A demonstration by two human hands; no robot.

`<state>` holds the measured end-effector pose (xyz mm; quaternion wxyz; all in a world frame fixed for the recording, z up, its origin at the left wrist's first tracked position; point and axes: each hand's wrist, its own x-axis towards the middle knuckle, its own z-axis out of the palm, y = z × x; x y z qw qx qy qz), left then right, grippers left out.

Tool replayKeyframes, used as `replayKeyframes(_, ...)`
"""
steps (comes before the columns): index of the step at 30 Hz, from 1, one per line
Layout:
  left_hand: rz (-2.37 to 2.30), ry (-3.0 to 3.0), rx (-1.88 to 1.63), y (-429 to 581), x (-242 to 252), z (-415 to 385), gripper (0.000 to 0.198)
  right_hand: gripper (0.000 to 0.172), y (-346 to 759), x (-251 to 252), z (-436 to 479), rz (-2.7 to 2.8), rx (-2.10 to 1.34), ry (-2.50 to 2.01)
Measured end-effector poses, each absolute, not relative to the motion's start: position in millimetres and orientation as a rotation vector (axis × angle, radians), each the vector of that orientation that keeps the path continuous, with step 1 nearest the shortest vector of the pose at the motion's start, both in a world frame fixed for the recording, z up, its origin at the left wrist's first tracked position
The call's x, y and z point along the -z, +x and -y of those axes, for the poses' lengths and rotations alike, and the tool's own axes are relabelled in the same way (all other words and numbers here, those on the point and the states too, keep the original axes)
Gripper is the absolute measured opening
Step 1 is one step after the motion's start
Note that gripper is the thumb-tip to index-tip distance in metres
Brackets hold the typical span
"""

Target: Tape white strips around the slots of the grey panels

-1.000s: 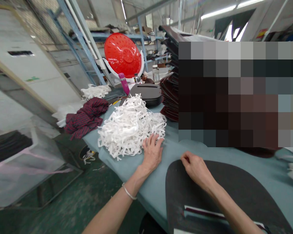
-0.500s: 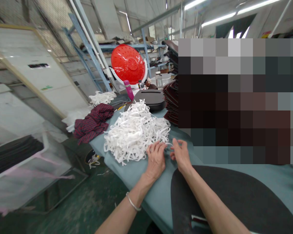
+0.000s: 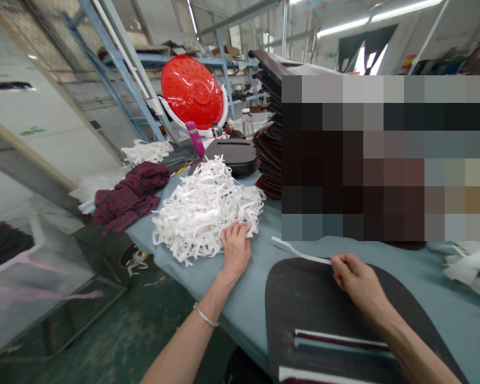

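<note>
A thin white strip stretches out from my right hand, pinched at one end between thumb and fingers. Its loose end points left over the blue-green cloth. Below my right hand lies a dark grey rounded panel with slots bordered by white and maroon bands. My left hand rests at the lower right edge of a heaped pile of white strips, fingers extended over the strips and thumb hidden.
A blue-green cloth covers the table. Behind the pile are a dark grey moulded case, a pink bottle and a red basket. Stacked dark brown pieces stand to the right. A striped cloth lies left.
My right hand has moved right and toward me, drawing a white strip away from the pile. My left hand stays at the pile's edge. The view has shifted right.
</note>
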<state>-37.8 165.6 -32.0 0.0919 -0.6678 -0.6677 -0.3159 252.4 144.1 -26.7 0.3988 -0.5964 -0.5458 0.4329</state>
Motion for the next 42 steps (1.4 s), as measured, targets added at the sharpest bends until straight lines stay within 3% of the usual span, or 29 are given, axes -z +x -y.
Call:
replayKeyframes(4, 1.979, -2.020, 1.011, -16, 22, -137, 0.042, 0.039, 330, 30, -101, 1.418, -0.921, -1.795)
replayKeyframes(7, 1.842, -2.553, 0.896, 2, 18, -101, 0.049, 0.037, 350, 28, -74, 1.378, -0.917, -1.815)
replayKeyframes(11, 1.773, -2.843, 0.673, 8, 18, -87, 0.033, 0.033, 340, 25, -65, 1.353, -0.962, -1.701)
replayKeyframes(15, 1.801, -2.678, 0.827, 31, 4, -99, 0.031, 0.029, 302, 17, -66, 1.451, -1.084, -1.594)
replayKeyframes(18, 1.507, -2.965, 0.900, 65, -14, -93, 0.037, 0.024, 273, 3, -61, 1.599, -1.090, -1.454)
replayKeyframes(21, 1.352, -3.217, 0.812, 82, -23, -83, 0.022, 0.023, 270, -8, -49, 1.619, -0.962, -1.486)
replayKeyframes(29, 1.768, -3.394, 0.628, 28, -16, -60, 0.023, 0.030, 331, 5, 5, 1.734, -0.940, -1.833)
replayKeyframes(36, 2.418, -2.954, 0.656, 21, -7, -47, 0.015, 0.041, 327, 27, 23, 1.721, -0.783, -2.099)
replayKeyframes(42, 2.552, -2.812, 0.700, 18, 3, -51, 0.015, 0.042, 335, 35, 23, 1.738, -0.792, -2.026)
